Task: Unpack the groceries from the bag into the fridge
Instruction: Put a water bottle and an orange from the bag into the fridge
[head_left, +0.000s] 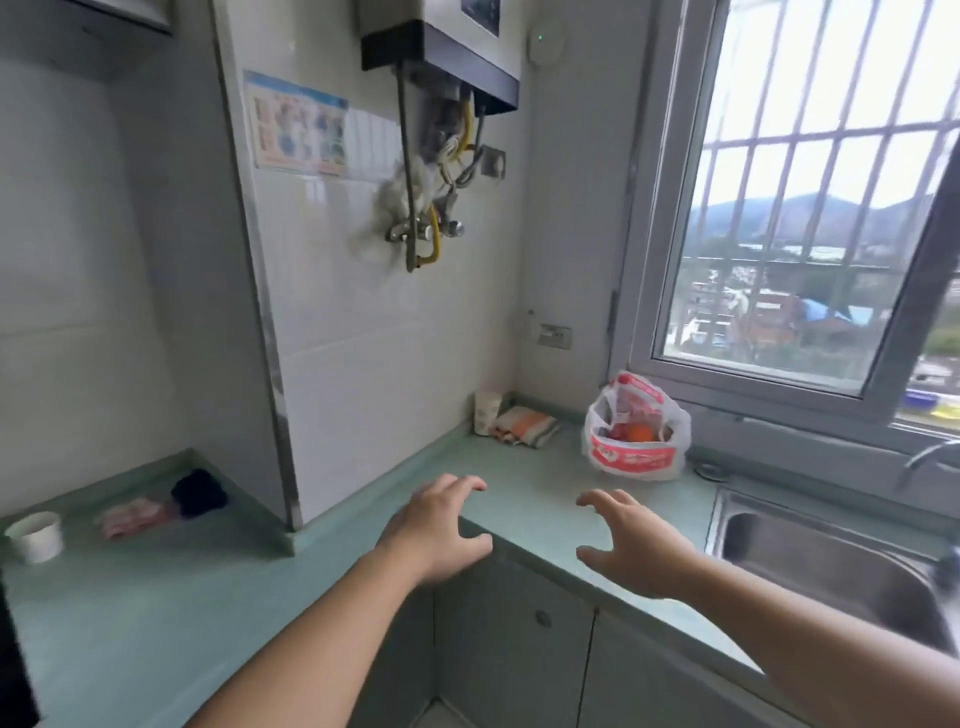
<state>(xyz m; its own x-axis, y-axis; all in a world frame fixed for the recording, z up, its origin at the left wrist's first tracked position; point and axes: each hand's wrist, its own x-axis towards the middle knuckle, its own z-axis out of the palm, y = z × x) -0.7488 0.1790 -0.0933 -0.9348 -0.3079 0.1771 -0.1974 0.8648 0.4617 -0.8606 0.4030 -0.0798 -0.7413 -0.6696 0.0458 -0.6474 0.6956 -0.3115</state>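
Ahead, both the left hand (436, 530) and right hand (631, 545) hover empty over the green counter (524, 499), fingers spread and loosely curved; the plastic bag (636, 434) sits beyond them under the window, beside the sink (831, 566). Best to gather its handles from above. Bare counter lies between; no fridge is visible

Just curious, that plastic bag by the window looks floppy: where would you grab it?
Probably by the loose handles bunched at the top of the bag, coming from above and in front. Its body sags around the fruit inside and offers no firm hold. Both hands, left and right, are empty.
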